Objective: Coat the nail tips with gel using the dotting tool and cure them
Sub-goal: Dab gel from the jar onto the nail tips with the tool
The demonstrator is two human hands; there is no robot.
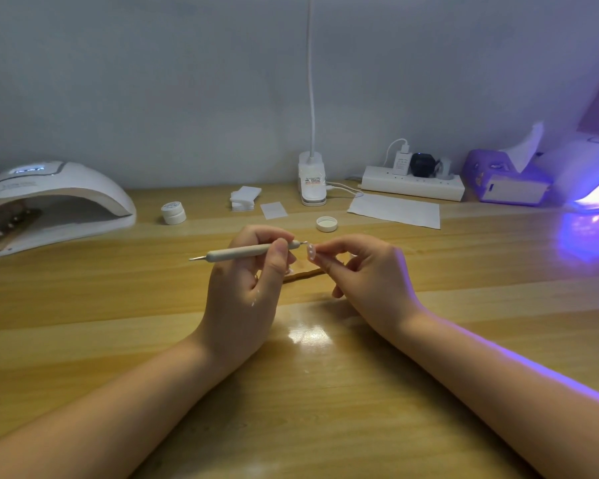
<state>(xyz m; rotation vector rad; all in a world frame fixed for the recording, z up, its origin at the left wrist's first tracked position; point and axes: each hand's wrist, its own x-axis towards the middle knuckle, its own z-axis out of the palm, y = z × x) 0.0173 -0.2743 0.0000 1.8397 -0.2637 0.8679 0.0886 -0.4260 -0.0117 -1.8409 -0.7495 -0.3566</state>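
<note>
My left hand (246, 271) grips a pale grey dotting tool (242, 252) like a pen, its metal point aimed right. That point sits at a small pale nail tip (311, 252), which my right hand (367, 271) pinches between thumb and fingers. Both hands hover just above the wooden table (325, 392) at its middle. A thin wooden stick (303, 275) lies on the table under the hands. A white curing lamp (49, 202) stands at the far left, unlit inside, with a strip of nail tips in it. A second lamp (592, 181) at the far right glows violet.
A small white gel jar (173, 212) and its loose lid (326, 224) sit behind the hands. White pads (244, 198), a paper sheet (395, 210), a clip lamp base (312, 181), a power strip (412, 183) and a tissue box (509, 179) line the back.
</note>
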